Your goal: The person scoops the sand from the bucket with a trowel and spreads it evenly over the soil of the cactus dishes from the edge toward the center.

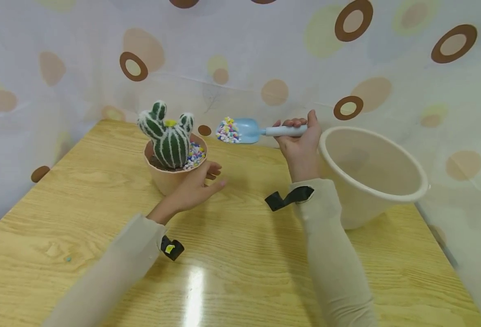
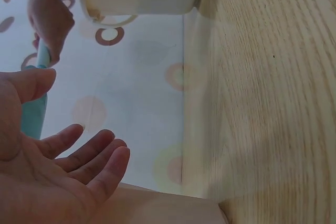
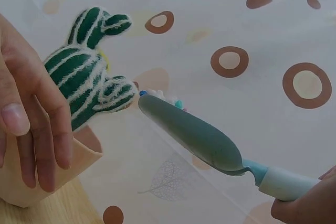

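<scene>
My right hand (image 1: pixel 302 147) grips the pale handle of a small blue trowel (image 1: pixel 248 129), held level above the table's far edge. A heap of multicoloured pebbles (image 1: pixel 227 131) lies at the tip of its blade. To the left stands a peach-coloured pot (image 1: pixel 164 180) with a green, white-fuzzed toy cactus (image 1: pixel 172 147). More coloured pebbles (image 1: pixel 195 156) cover the pot's right side, with brown filling showing at the left. My left hand (image 1: pixel 189 188) is at the pot's near right side, fingers relaxed and nothing in them. The right wrist view shows the trowel's underside (image 3: pixel 194 135).
A large cream bucket (image 1: pixel 355 204) stands right of my right forearm, its mouth tilted towards me. Behind the wooden table (image 1: pixel 232 254) hangs a patterned sheet (image 1: pixel 240 54). One tiny teal pebble (image 1: pixel 68 259) lies on the table at the left.
</scene>
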`<state>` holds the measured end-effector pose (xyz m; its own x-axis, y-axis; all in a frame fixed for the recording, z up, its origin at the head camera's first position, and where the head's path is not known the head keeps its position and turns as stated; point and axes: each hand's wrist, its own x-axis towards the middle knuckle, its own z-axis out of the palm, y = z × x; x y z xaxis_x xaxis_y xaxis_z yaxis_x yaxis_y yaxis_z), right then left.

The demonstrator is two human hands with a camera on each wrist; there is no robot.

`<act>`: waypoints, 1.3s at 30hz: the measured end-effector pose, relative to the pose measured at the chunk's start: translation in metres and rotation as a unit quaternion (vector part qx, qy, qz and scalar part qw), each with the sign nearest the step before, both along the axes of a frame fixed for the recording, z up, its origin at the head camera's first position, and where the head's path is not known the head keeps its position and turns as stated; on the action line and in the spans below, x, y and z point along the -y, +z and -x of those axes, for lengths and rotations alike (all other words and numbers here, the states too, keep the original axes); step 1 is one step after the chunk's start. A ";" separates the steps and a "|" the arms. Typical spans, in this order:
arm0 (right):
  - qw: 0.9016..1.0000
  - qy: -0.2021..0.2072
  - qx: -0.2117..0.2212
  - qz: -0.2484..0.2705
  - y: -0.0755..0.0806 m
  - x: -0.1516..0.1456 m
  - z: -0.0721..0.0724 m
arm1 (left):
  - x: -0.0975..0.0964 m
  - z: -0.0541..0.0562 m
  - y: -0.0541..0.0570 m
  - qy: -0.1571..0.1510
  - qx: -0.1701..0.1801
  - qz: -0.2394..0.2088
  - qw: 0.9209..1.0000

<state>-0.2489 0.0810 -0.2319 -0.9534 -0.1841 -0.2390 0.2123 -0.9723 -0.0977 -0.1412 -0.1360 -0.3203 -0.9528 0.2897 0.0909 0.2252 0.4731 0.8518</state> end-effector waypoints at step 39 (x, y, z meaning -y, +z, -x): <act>0.995 0.073 0.007 -0.065 -0.043 0.038 0.012 | 0.064 -0.052 -0.001 0.180 0.000 0.030 0.983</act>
<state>-0.2604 0.0428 -0.2747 -0.9152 -0.2864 -0.2836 0.3523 -0.9103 -0.2174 -0.0895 -0.1997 -0.3211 -0.9945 -0.0610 0.0847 0.0347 0.5714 0.8199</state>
